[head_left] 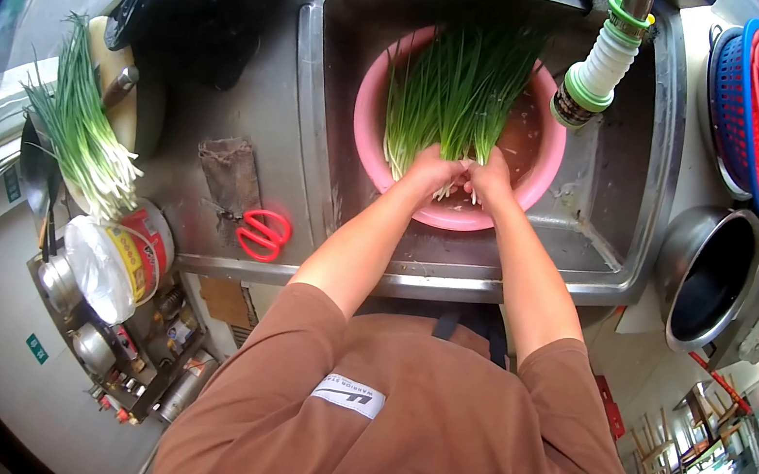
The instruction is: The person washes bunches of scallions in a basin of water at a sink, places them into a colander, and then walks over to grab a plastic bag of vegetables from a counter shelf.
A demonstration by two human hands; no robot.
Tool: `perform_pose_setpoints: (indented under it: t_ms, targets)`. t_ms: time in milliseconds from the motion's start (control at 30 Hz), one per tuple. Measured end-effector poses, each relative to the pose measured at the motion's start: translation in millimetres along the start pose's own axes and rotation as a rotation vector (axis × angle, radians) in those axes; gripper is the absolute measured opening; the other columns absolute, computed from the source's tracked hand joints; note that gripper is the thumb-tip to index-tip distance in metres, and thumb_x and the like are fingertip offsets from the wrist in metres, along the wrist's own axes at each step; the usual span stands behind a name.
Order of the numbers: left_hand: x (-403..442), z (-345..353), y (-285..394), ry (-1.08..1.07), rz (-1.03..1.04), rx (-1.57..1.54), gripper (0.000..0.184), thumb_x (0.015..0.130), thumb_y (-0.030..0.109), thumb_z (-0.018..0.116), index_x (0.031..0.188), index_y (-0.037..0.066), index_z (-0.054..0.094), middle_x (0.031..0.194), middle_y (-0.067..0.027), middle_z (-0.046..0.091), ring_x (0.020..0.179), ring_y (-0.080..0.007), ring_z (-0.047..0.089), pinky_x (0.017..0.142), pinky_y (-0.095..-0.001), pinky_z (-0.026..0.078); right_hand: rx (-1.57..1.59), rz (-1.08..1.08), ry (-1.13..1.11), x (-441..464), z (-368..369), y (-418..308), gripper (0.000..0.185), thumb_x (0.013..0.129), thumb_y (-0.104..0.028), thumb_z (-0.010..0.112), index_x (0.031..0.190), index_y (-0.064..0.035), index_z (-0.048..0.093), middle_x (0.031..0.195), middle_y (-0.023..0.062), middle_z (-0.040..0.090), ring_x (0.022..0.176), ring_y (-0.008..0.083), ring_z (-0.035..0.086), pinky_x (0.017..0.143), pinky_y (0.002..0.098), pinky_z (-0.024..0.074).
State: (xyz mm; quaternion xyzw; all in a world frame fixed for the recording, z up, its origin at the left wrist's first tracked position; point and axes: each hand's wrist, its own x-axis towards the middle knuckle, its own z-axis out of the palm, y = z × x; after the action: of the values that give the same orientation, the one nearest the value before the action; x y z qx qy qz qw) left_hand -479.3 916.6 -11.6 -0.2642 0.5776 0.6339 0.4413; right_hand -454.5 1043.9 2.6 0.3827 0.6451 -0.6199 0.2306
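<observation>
"While the left hand (436,172) and the right hand (489,177) are gripping the green onions (459,102), where exactly is the bundle resting?"

"It's lying in the pink basin (366,132), white ends sitting toward the basin's near edge, green tops spreading across its far edge. The basin is standing in the steel sink (612,188), closer to the sink's left edge than its right."

"And how are the hands holding on?"

"Both are wrapping narrowly around the pale lower stems, side by side. The fingertips are hiding among the stalks, so I can't tell how firmly they're pressing."

"How are you expecting the bundle to handle?"

"I'm guessing light for each stalk, with what looks like water (519,145) adding some weight overall. The white ends are probably feeling firm but slick; the long leaves are looking soft and easy to crease."

"So where are you favouring the hold?"

"Low, around those white ends, with the tops trailing loose. Squeezing the leaves is risking bruises, while gripping slackly is inviting single wet stalks to slide out."
</observation>
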Motion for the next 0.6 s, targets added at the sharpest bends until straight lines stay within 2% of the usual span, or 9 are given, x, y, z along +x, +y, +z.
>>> perform_pose_setpoints:
  t_ms: [33, 100, 133, 233, 300, 367, 433, 500, 600]
  targets:
    - [-1, 1, 2, -0.053, -0.021, -0.014, 0.023, 0.088, 0.001, 0.058, 0.109, 0.001, 0.052, 0.089, -0.0103, 0.064, 0.068, -0.0182, 0.064, 0.054, -0.0299, 0.053, -0.004, 0.000, 0.001, -2, -3, 1, 0.029, 0.086, -0.002, 0.057, 0.114, 0.0012, 0.047, 0.084, 0.0117, 0.062, 0.048, 0.0141, 0.053, 0.041, 0.0300, 0.0434]
    - [-6, 3, 7, -0.032, -0.022, -0.054, 0.023, 0.087, 0.001, 0.058, 0.109, 0.000, 0.052, 0.088, -0.0110, 0.064, 0.068, -0.0195, 0.065, 0.054, -0.0307, 0.054, 0.152, -0.110, 0.249, -5, -13, 4, 0.030, 0.087, -0.003, 0.057, 0.115, 0.0002, 0.047, 0.084, 0.0118, 0.062, 0.050, 0.0146, 0.055, 0.042, 0.0299, 0.0440]
    - [-11, 3, 8, -0.009, -0.031, -0.088, 0.023, 0.087, 0.000, 0.058, 0.109, 0.000, 0.052, 0.087, -0.0118, 0.064, 0.069, -0.0208, 0.066, 0.055, -0.0314, 0.055, -0.126, -0.066, 0.184, -9, -16, 8, 0.028, 0.087, -0.004, 0.057, 0.114, 0.0004, 0.048, 0.084, 0.0120, 0.062, 0.050, 0.0153, 0.055, 0.043, 0.0304, 0.0446]
    - [-16, 3, 17, -0.069, -0.204, 0.104, 0.022, 0.086, -0.002, 0.058, 0.108, -0.001, 0.053, 0.086, -0.0124, 0.064, 0.070, -0.0218, 0.066, 0.055, -0.0317, 0.057, -0.032, -0.047, 0.165, -12, -16, 1, 0.026, 0.087, -0.005, 0.058, 0.111, 0.0006, 0.050, 0.082, 0.0122, 0.062, 0.050, 0.0157, 0.056, 0.044, 0.0314, 0.0452]
    - [-15, 2, 13, -0.075, -0.175, 0.057, 0.024, 0.086, -0.003, 0.058, 0.109, -0.002, 0.053, 0.087, -0.0128, 0.064, 0.071, -0.0228, 0.066, 0.059, -0.0331, 0.057, -0.030, -0.084, 0.270, -9, -17, -4, 0.025, 0.086, -0.006, 0.059, 0.109, 0.0016, 0.051, 0.082, 0.0123, 0.061, 0.049, 0.0160, 0.055, 0.045, 0.0325, 0.0454]
    - [-13, 4, 10, -0.189, -0.068, 0.127, 0.027, 0.085, -0.004, 0.058, 0.111, -0.001, 0.051, 0.087, -0.0128, 0.064, 0.075, -0.0228, 0.066, 0.065, -0.0362, 0.058, -0.078, 0.021, 0.000, -11, -22, -1, 0.025, 0.087, -0.006, 0.059, 0.109, -0.0021, 0.048, 0.075, 0.0069, 0.058, 0.047, 0.0117, 0.051, 0.038, 0.0278, 0.0397]
    - [-15, 9, 15, -0.168, -0.078, 0.052, 0.027, 0.085, -0.006, 0.055, 0.111, -0.001, 0.051, 0.093, -0.0147, 0.064, 0.079, -0.0229, 0.065, 0.069, -0.0395, 0.057, -0.008, -0.027, 0.078, -6, -19, 2, 0.026, 0.086, -0.005, 0.060, 0.109, -0.0016, 0.048, 0.074, 0.0065, 0.059, 0.048, 0.0120, 0.051, 0.039, 0.0274, 0.0408]
    - [-21, 7, 14, -0.207, -0.122, -0.228, 0.029, 0.085, -0.009, 0.050, 0.113, -0.001, 0.049, 0.103, -0.0168, 0.062, 0.085, -0.0257, 0.065, 0.074, -0.0428, 0.057, 0.194, -0.203, 0.127, -1, -8, 15, 0.028, 0.085, -0.004, 0.062, 0.109, -0.0016, 0.048, 0.074, 0.0056, 0.058, 0.049, 0.0117, 0.051, 0.040, 0.0276, 0.0420]
    - [-8, 0, 5, -0.256, -0.164, -0.119, 0.035, 0.085, -0.010, 0.046, 0.118, -0.001, 0.045, 0.110, -0.0206, 0.058, 0.093, -0.0317, 0.065, 0.080, -0.0471, 0.056, 0.211, -0.058, -0.078, 1, -12, 15, 0.031, 0.082, -0.003, 0.065, 0.107, -0.0006, 0.048, 0.076, 0.0070, 0.059, 0.050, 0.0118, 0.053, 0.040, 0.0275, 0.0436]
